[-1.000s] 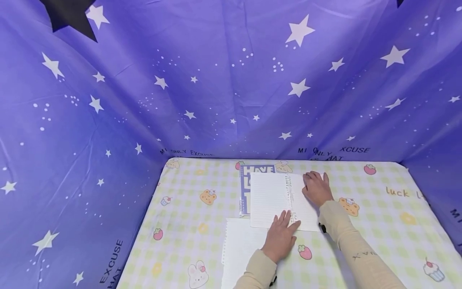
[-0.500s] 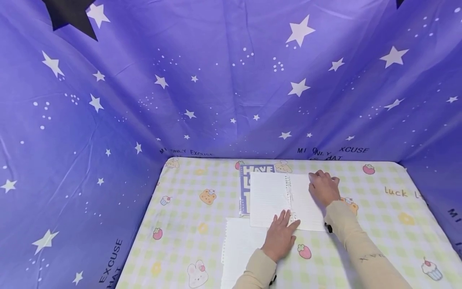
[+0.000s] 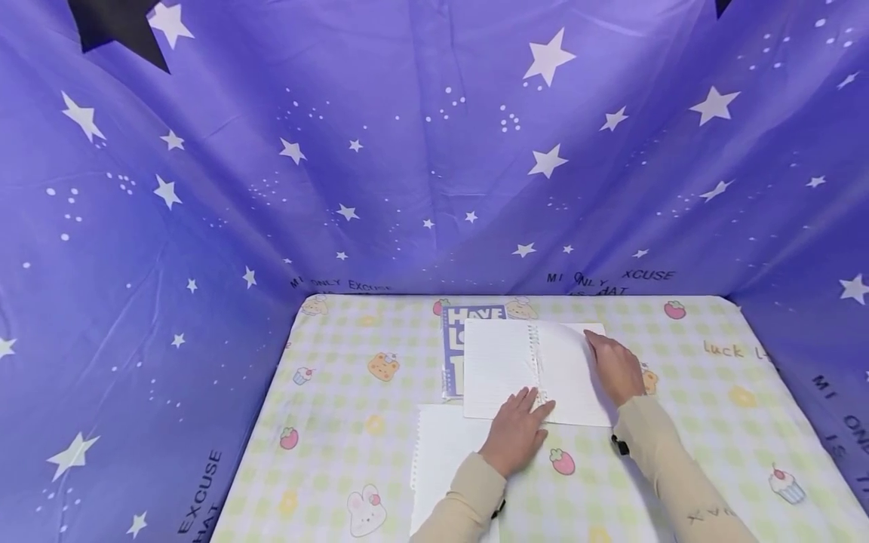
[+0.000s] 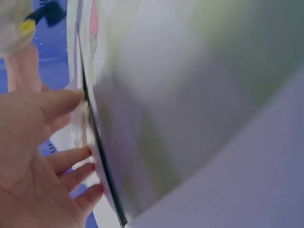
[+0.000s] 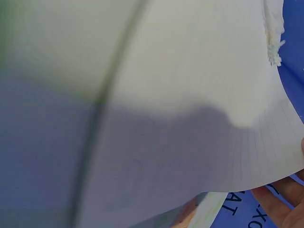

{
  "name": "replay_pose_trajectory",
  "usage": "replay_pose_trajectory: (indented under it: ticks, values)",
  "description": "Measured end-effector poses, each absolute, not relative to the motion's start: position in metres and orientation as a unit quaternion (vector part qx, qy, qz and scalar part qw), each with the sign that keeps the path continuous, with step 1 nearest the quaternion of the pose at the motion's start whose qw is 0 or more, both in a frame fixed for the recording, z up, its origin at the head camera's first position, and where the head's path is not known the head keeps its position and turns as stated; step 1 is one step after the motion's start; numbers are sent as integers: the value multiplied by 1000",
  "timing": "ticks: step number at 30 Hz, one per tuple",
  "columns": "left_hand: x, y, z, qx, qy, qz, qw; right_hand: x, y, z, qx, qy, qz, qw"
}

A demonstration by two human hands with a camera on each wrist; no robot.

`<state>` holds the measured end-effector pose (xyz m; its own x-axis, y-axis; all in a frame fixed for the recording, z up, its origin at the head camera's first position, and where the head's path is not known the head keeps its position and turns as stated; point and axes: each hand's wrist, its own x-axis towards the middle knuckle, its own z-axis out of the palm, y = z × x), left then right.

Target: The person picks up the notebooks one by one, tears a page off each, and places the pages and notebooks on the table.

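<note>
An open spiral notebook (image 3: 498, 369) with lined white pages lies on the table, its coil running down the middle. My left hand (image 3: 514, 434) rests with fingers spread over the lower end of the coil; in the left wrist view its fingertips (image 4: 85, 153) touch the pages. At the upper right corner, my right hand (image 3: 616, 369) pinches a page (image 3: 563, 362), which bows up off those beneath. The right wrist view shows that page (image 5: 190, 142) curving toward the fingers (image 5: 273, 204), with ragged torn paper (image 5: 273, 42) along the coil side.
A purple cover with white lettering (image 3: 453, 377) sticks out beneath the notebook's left side. Nearer me, a loose white sheet (image 3: 444, 452) with a perforated edge lies partly under my left forearm. A checked cloth (image 3: 339, 422) covers the table, and purple star-printed curtains (image 3: 434, 151) surround it.
My right hand has slid rightward across the right page to its upper corner, and the page there has lifted and curved. My left hand stays on the coil. The head view has shifted slightly.
</note>
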<state>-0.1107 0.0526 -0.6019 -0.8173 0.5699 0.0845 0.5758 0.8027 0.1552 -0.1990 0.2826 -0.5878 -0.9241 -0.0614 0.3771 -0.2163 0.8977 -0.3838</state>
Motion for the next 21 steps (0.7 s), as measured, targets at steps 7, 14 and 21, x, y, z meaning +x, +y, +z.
replay_pose_trajectory:
  ticks: [7,14,21]
  values:
    - [-131,46,-593,-318,-936,-146,-24,-186,278,-590,95,-950,205,216]
    - [-156,46,-594,-321,-934,-146,-58,-175,265,-583,107,-955,199,191]
    - [-178,47,-592,-298,-940,-148,-72,-160,258,-585,116,-959,196,172]
